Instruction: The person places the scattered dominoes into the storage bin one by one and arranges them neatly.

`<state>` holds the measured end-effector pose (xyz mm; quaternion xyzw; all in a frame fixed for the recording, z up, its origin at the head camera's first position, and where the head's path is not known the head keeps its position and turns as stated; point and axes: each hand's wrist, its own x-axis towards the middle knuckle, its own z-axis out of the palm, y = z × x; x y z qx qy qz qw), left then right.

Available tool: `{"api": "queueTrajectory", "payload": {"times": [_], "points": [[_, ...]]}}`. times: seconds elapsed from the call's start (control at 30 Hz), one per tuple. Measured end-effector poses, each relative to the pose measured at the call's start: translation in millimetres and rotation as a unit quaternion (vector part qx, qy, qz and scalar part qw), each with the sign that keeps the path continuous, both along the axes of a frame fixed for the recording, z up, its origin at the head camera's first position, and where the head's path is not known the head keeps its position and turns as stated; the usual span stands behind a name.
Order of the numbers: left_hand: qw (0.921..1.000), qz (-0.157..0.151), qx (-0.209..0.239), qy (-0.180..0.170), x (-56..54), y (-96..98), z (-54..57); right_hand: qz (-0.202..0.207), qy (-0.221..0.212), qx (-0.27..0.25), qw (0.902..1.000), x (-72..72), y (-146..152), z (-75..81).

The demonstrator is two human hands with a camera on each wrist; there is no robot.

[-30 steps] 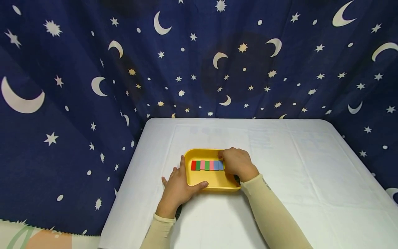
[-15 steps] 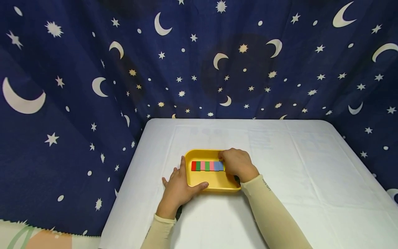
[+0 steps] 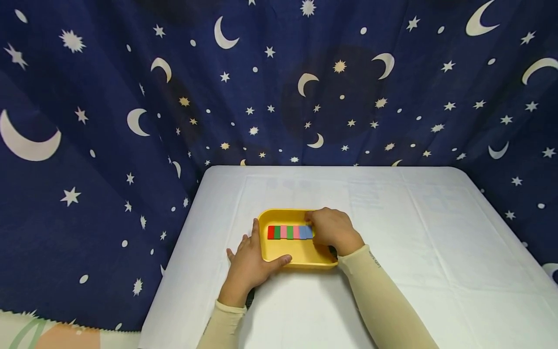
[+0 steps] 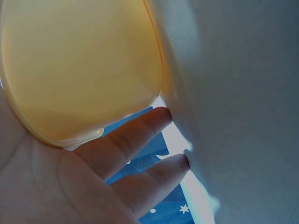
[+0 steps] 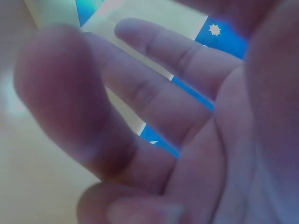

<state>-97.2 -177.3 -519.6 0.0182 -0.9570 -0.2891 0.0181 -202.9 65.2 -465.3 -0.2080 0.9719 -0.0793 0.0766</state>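
In the head view a yellow tray (image 3: 287, 253) holds a straight row of small coloured tiles (image 3: 284, 232): red, green, pink and blue, lying edge to edge. My left hand (image 3: 249, 264) rests against the tray's left front corner, fingers spread along the left side and thumb at the front rim. The left wrist view shows its palm against the tray wall (image 4: 84, 70). My right hand (image 3: 334, 230) reaches in over the right side, fingertips at the row's blue end. Its fingers are partly bent in the right wrist view, with no tile visible between them; contact with the blue tile is hidden.
The tray stands on a table with a white cloth (image 3: 414, 232). Behind and along both sides hangs a dark blue curtain (image 3: 279, 87) with moons and stars. A patterned pale cloth (image 3: 69, 334) shows at the lower left.
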Motion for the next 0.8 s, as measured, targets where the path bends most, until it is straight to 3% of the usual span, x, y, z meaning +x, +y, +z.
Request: {"api": "queueTrajectory", "payload": {"times": [0.37, 0.57, 0.8], "points": [[1.0000, -0.004, -0.001, -0.003, -2.4, -9.6, -4.7, 0.001, -0.039, -0.036, 0.9986, 7.9, -1.4, 11.0], [1.0000, -0.007, 0.000, -0.003, -4.3, -17.2, -7.4, 0.023, -0.058, -0.056, 0.9965, 17.8, 1.1, 20.6], [0.9999, -0.007, -0.007, 0.006, -7.4, -26.3, -5.9, 0.054, -0.004, -0.111, 0.9924, 24.0, 9.1, 28.6]]}}
